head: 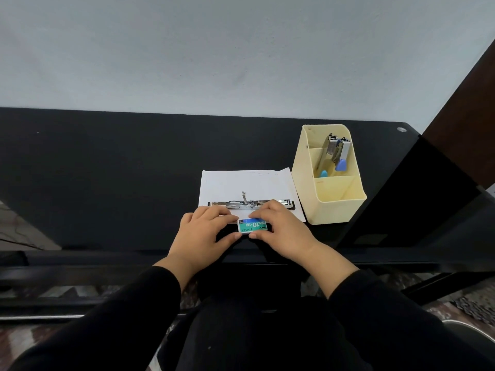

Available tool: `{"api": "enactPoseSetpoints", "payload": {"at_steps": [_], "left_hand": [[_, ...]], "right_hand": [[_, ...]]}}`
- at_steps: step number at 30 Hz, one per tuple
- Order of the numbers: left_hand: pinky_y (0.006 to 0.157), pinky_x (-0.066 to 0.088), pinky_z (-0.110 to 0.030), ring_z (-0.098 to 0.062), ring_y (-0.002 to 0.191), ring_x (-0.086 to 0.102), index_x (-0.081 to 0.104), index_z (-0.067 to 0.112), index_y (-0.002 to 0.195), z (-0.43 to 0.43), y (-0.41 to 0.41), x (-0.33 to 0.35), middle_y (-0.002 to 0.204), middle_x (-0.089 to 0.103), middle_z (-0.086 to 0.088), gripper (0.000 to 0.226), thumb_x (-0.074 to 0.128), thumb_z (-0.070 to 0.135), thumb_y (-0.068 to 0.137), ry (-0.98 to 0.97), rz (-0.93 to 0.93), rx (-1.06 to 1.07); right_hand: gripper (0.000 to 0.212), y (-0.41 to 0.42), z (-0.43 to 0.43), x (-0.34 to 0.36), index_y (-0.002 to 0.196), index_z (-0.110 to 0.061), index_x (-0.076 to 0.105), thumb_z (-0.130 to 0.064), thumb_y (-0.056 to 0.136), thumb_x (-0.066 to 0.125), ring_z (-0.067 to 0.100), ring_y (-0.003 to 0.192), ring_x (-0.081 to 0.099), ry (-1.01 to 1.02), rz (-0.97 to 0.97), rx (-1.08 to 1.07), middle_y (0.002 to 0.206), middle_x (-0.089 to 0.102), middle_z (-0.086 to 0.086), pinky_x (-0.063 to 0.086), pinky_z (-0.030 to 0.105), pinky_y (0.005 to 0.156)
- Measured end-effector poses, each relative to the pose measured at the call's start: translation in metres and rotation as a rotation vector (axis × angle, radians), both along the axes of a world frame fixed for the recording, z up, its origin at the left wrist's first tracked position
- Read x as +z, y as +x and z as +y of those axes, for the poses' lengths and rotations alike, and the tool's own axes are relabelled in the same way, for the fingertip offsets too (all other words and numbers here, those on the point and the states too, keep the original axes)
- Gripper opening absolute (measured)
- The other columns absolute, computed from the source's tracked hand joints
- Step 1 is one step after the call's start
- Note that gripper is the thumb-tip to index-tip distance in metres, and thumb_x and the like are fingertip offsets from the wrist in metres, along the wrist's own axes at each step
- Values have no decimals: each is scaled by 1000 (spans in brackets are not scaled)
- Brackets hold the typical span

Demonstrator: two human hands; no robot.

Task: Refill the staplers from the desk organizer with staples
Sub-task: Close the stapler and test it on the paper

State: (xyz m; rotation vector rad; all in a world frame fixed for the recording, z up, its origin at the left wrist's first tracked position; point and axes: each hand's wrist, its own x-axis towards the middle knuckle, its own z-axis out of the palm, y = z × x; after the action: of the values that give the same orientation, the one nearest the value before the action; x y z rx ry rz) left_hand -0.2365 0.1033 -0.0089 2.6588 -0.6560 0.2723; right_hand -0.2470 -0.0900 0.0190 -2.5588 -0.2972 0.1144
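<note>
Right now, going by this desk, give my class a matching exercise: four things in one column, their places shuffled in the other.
1 staple box
2 open stapler
3 blue staplers
4 paper

a in the organizer
b on the desk, under a stapler
c between left hand and right hand
d on the paper

Pairs: 1-c, 2-d, 3-a, 4-b.

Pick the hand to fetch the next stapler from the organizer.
Right, likely. The organizer stands to the right of the paper, nearest the right hand. The left hand would have to cross the staple box both hands hold.
</note>
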Motion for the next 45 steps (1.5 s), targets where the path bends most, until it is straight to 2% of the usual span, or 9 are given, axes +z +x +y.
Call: {"api": "enactPoseSetpoints", "payload": {"at_steps": [3, 7, 11, 30, 45], "left_hand": [[83, 22, -27, -10, 110, 43, 58, 34, 117, 0, 0, 0, 116, 51, 18, 39, 50, 52, 84, 3, 3, -1], [83, 21, -27, -9, 110, 42, 58, 35, 116, 0, 1, -1, 117, 50, 18, 37, 51, 52, 84, 3, 5, -2], [83, 22, -27, -9, 110, 42, 58, 35, 116, 1, 0, -1, 117, 50, 18, 36, 50, 52, 84, 6, 3, -8], [86, 22, -28, -10, 113, 41, 57, 34, 116, 1, -1, -2, 121, 49, 18, 34, 48, 49, 87, 33, -1, -8], [88, 17, -26, -8, 116, 37, 54, 37, 117, 1, 0, -3, 124, 47, 21, 34, 44, 51, 87, 35, 23, -4]], "right_hand": [[43, 0, 1, 0, 124, -25, 53, -36, 83, 62, 8, 109, 44, -8, -3, 5, 120, 45, -7, 45, 28, 89], [45, 1, -1, 0, 127, -25, 52, -35, 84, 61, 9, 114, 42, -10, 19, 19, 122, 45, -6, 44, 27, 94], [46, 3, -3, 0, 128, -25, 51, -35, 84, 61, 9, 116, 41, -14, 37, 23, 124, 45, -5, 38, 22, 93], [43, 2, -9, 2, 126, -19, 53, -28, 84, 62, 9, 112, 42, -32, 34, 21, 120, 46, -3, 29, 14, 93], [44, -2, -26, 7, 127, -16, 52, -26, 85, 61, 13, 114, 44, -94, 42, -20, 122, 45, -2, 32, 19, 98]]}}
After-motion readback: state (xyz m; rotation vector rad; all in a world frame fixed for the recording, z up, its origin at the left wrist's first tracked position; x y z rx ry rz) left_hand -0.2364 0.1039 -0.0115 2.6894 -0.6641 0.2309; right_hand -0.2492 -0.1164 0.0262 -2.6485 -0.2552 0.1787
